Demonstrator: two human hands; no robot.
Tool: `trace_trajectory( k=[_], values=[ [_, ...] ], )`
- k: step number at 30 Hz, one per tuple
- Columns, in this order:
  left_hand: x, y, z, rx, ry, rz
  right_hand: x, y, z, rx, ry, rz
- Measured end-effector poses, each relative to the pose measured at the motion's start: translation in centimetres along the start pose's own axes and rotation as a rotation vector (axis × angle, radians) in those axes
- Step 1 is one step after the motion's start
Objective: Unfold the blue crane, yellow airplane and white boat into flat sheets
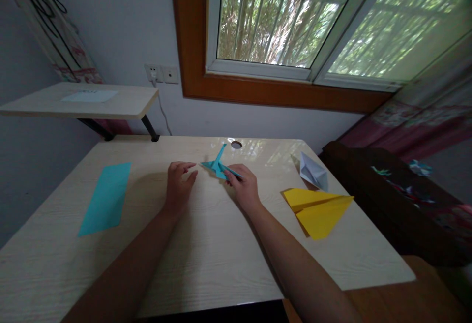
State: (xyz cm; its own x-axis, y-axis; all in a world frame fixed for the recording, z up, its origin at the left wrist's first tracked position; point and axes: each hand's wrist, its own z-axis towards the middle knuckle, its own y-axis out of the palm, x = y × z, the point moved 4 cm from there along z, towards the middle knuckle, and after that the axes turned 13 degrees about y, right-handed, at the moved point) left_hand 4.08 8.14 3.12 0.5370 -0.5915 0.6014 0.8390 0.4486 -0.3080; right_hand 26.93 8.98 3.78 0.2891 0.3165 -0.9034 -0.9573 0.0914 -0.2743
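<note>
A folded blue paper crane [218,166] is pinched in my right hand [243,185], at the far middle of the table. One thin strip of it points up toward the round hole, and a pointed tip faces left. My left hand [179,185] is just left of that tip, apart from the paper, with thumb and fingers spread and nothing between them. The part of the crane under my right fingers is hidden.
Flat blue paper [106,197] lies at the left of the table [217,264]. On the right are a yellow paper plane [319,212] and a white folded paper boat [312,171]. A raised shelf [125,99] stands at the back left; a round hole [236,144] is near the back edge.
</note>
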Motion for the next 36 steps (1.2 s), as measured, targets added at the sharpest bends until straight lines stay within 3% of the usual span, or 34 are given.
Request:
trace_trajectory(
  k=[2, 6, 10, 19, 30, 36],
  values=[
    [0.5, 0.3, -0.2, -0.028, 0.023, -0.048, -0.5, 0.0, -0.1, 0.014, -0.085, -0.074],
    [1.1, 1.4, -0.9, -0.117, -0.065, -0.300, -1.1, 0.1, -0.3, -0.006, -0.246, -0.147],
    [1.6, 1.5, -1.1, -0.177, -0.073, -0.321, -1.5, 0.7, -0.6, -0.081, -0.326, -0.166],
    [1.6, 1.4, -1.1, -0.197, -0.216, -0.539, -1.8, 0.8, -0.7, -0.111, -0.300, -0.172],
    [1.9, 2.0, -1.2, -0.088, -0.420, -0.955, -1.5, 0.7, -0.4, -0.111, -0.313, -0.216],
    [1.5, 2.2, -1.4, -0.069, -0.501, -0.879, -1.5, 0.9, -0.6, -0.136, -0.331, -0.196]
  ],
)
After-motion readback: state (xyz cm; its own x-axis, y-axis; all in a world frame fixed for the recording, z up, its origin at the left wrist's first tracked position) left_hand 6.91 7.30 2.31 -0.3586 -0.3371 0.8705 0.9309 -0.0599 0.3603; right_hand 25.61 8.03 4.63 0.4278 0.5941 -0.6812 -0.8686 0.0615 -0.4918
